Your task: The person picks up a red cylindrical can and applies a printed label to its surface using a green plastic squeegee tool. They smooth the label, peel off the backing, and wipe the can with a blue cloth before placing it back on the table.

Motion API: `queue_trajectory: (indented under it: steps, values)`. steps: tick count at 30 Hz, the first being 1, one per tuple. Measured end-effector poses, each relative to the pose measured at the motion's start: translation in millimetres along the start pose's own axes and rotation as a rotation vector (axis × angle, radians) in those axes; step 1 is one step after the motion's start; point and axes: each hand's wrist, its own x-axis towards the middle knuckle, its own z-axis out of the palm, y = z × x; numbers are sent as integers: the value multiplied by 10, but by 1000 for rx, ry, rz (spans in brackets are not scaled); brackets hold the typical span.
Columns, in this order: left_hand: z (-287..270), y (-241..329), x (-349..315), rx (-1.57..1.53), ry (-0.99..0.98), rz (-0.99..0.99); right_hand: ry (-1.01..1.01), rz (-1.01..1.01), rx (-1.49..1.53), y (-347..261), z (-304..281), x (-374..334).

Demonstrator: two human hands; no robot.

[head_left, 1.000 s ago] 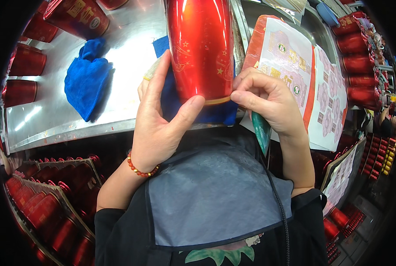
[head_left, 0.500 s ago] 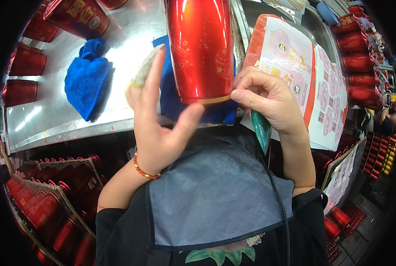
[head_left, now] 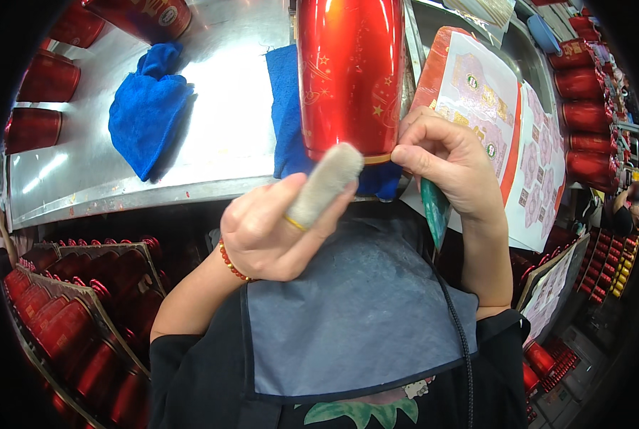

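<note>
A glossy red canister point(head_left: 351, 79) with gold stars lies on a blue cloth point(head_left: 285, 107), its gold-rimmed end towards me. My left hand point(head_left: 276, 229) is just in front of that end. A beige fabric sleeve point(head_left: 326, 186) covers its stretched index finger, whose tip overlaps the canister's lower edge; the other fingers are curled, with nothing seen in them. At the rim's right side, my right hand point(head_left: 448, 161) has its thumb and index finger pinched together against the canister. From under its palm hangs a green, flat, pointed piece point(head_left: 435, 211), partly hidden by the fingers.
A crumpled blue cloth point(head_left: 148, 111) lies on the metal table point(head_left: 223, 114). Printed label sheets point(head_left: 480, 93) are on the right. Red canisters point(head_left: 47, 75) stand at the far left; others point(head_left: 587, 129) line the right. Racks of red canisters point(head_left: 69, 322) stand low on the left.
My left hand has turned from spread fingers beside the canister to a pointing index finger at its lower rim. Canister, table and right hand appear shifted slightly in view; the right-hand pinch stays.
</note>
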Motion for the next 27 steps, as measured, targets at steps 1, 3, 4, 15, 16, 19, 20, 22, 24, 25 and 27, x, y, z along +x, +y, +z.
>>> queue_trajectory:
  steps: [1, 3, 4, 15, 16, 19, 20, 22, 24, 25, 27]
  values:
    - [-55, -43, -7, 1, -39, -17, 7, 19, 18, -12, -2, -1]
    - [-73, -30, -49, 20, -95, -187, 14, 29, 25, -18, -5, -2]
    - [-55, -114, -100, -95, -131, -281, 14, 21, 15, -18, -6, -1]
    - [336, -75, 547, -186, 13, -318, 32, 10, -19, -71, 42, -20]
    - [339, -84, 548, -198, 9, -332, 29, -8, -40, -60, 41, -25]
    - [261, -131, 491, -219, -44, -394, 44, 4, -19, -64, 45, -30]
    - [257, -135, 464, -278, -42, -418, 53, 19, 2, -70, 46, -31]
    - [258, -142, 416, -392, -37, -472, 53, 14, -24, -84, 28, -38]
    - [272, -153, 401, -418, -4, -470, 51, 3, -36, -82, 14, -39]
    - [279, -162, 387, -445, 2, -479, 50, -5, -34, -75, 7, -35]
    - [273, -177, 367, -474, -2, -489, 50, -10, -32, -76, 4, -36]
